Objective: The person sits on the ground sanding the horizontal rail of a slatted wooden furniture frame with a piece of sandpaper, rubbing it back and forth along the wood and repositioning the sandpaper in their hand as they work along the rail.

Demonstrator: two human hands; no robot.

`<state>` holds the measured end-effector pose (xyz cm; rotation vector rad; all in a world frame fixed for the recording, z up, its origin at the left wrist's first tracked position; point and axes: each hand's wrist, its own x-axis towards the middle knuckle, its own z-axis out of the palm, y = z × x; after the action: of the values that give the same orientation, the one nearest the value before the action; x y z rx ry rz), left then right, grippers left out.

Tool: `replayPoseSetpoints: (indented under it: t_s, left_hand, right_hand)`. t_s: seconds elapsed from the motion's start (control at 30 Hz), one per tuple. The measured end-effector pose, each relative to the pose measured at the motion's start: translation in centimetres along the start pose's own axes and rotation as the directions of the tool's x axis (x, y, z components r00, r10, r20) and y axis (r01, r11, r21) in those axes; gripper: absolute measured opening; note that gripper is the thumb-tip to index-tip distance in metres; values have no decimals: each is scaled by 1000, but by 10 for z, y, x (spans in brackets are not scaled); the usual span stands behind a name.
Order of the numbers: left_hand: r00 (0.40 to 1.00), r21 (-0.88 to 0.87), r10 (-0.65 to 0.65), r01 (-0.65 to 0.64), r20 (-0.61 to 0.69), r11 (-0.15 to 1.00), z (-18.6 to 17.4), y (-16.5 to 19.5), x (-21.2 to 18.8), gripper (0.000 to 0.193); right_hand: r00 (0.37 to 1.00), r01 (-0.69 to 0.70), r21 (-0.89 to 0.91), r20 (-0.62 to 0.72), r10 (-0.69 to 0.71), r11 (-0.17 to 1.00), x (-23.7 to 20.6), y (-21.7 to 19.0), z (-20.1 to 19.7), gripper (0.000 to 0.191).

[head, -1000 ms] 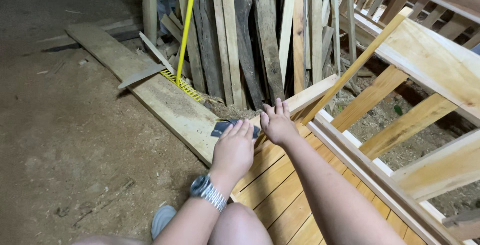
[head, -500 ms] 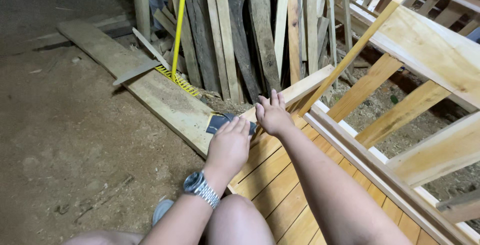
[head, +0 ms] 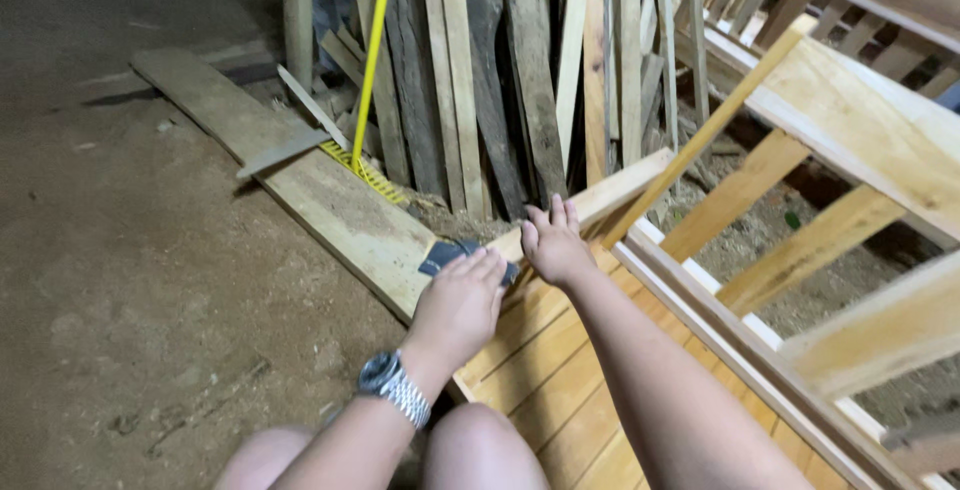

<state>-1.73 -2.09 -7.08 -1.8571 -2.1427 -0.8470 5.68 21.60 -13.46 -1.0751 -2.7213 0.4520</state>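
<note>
Pressing: left hand [head: 458, 305], wristwatch on the wrist, laid palm-down over a small dark grey sanding pad [head: 450, 253] at the near corner of a slatted panel of varnished orange-brown wood [head: 545, 380].
Fingers, left: curled loosely over the pad and covering most of it; seemingly bearing down rather than pinching, with only the pad's far-left end showing.
Fingers, right: right hand [head: 553, 242] flat and spread, fingertips pointing away from the body, nothing gripped; judged to be bracing the panel's top rail so it stays put.
Pad position: on the panel's end rail where it meets a long pale plank lying on the dirt floor [head: 300, 180]; just beside the right hand, possibly touching it.
Pad axis: long side running roughly left to right across the view, tilted slightly up to the left, following the end rail and crossing the slats' run.
Panel axis: slats running from the knees away toward the upper left.
Right of panel: white-edged frame rail [head: 700, 295], then an unfinished pale timber frame [head: 850, 120] with diagonal braces.
Beyond: rough weathered boards leaning upright [head: 520, 60], a yellow pole [head: 375, 50] slanting before them, a yellow measuring tape [head: 362, 170] stretched on the plank.
Floor: packed brown dirt [head: 130, 300] with scattered debris.
</note>
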Motion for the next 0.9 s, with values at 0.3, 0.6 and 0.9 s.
replayPoseSetpoints:
  t_s: [0.3,0.6,0.9]
  left_hand:
    - [923,-576,-384,304,-18,758,-24,-12,12,23]
    - [802,-931,-590,-144,88,-335,-25,-31,45,19]
    - [828,-982,-551,3,107,-187,6,-21,49,24]
  right_hand:
    - [999,-43,20,-23,44,999,-12,-6,-8,55]
    - [923,367,732,-208,-325,574,-47,-80,-66,56]
    - [993,120,957,-117,-24,263,-69,-118,-65,31]
